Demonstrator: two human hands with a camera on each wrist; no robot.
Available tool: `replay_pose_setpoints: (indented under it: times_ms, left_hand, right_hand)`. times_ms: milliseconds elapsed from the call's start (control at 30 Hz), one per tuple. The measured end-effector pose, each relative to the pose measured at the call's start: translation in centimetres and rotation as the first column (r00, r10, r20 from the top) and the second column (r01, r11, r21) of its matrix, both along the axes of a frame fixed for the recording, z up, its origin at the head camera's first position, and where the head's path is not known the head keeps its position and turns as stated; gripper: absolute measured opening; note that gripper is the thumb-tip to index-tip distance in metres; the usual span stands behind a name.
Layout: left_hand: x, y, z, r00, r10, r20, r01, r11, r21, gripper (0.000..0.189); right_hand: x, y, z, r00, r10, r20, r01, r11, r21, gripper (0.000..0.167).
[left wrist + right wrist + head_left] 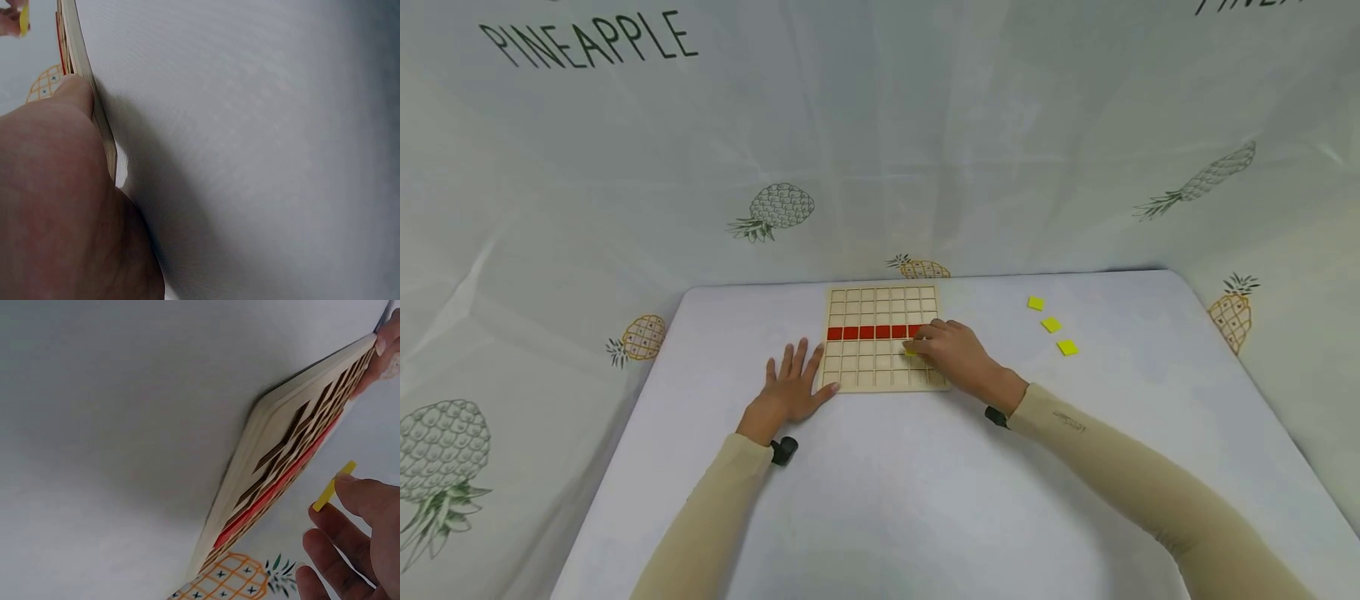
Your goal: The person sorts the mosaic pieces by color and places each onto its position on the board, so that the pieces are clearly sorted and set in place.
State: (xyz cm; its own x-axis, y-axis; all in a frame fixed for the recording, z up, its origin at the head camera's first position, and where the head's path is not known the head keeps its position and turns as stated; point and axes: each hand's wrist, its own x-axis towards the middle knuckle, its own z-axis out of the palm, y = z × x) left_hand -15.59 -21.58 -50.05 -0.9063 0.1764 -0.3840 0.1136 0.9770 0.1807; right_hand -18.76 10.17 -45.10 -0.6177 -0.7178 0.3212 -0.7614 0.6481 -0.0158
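Biggest thing: white backdrop cloth [1000, 125] w/ pineapple print, hung behind & at both sides, "PINEAPPLE" lettered up top. Next the white worktop [880, 500], running up to the cloth. Then two beige sleeves [1112, 467] reaching in from the near side, R one w/ small dark writing nr the cuff.

Wooden grid board [872, 377] lies flat on the worktop, approx mid, towards the far edge; sq. cells w/ raised dividers btwn.

Hands well apart from each other, one each side of the board. L hand [791, 393] is spread flat, palm down, at the board's near-left corner, thumb & fingertips touching its edge, gripping nothing. R hand [958, 357] is over the board's right part, thumb & index pinching a yellow tile [326, 495], other fingers loosely bent. From R wrist view that tile shows tilted & apart from the board; in head view it's just on the near side of the red row, mostly hidden by fingers.

Red tile row [867, 332] runs across the board, side by side in the cells, R end partly covered by the R hand.

Black wrist cams [786, 451] sit at both cuffs.

Smallest: three loose yellow tiles [1051, 325] on the worktop, right of the board, well apart from it, in a slanting line, gaps btwn
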Motion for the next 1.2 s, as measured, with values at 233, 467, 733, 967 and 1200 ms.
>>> replay_pose_setpoints:
  times_ms: [233,467,733,967,1200]
  left_hand:
    - [0.0,0.1,0.3,1.0,0.008,0.003,-0.008,1.0,0.027,0.09]
    - [-0.3,0.0,0.2,1.0,-0.001,-0.004,0.001,1.0,-0.009,0.09]
    - [-0.4,-0.1,-0.1,1.0,0.001,0.0,-0.001,1.0,-0.015,0.09]
    - [-0.1,0.0,0.4,1.0,0.007,0.012,-0.007,1.0,0.013,0.09]
    - [0.3,0.1,0.8,1.0,0.004,-0.002,-0.004,1.0,0.026,0.087]
  right_hand:
    - [-0.5,-2.9,-0.1,1.0,0.011,0.021,-0.012,1.0,0.006,0.025]
    - [-1.0,-5.5,-0.3,0.997,0.031,0.072,-0.03,0.999,-0.013,0.026]
    - [-1.5,-8.1,-0.7,0.993,0.037,0.114,-0.036,0.999,-0.009,0.024]
    - [-2.1,-9.9,-0.8,0.991,0.02,0.129,-0.022,1.0,0.014,0.025]
    - [-2.7,-11.7,-0.9,0.985,-0.013,0.171,0.007,0.999,0.038,0.024]
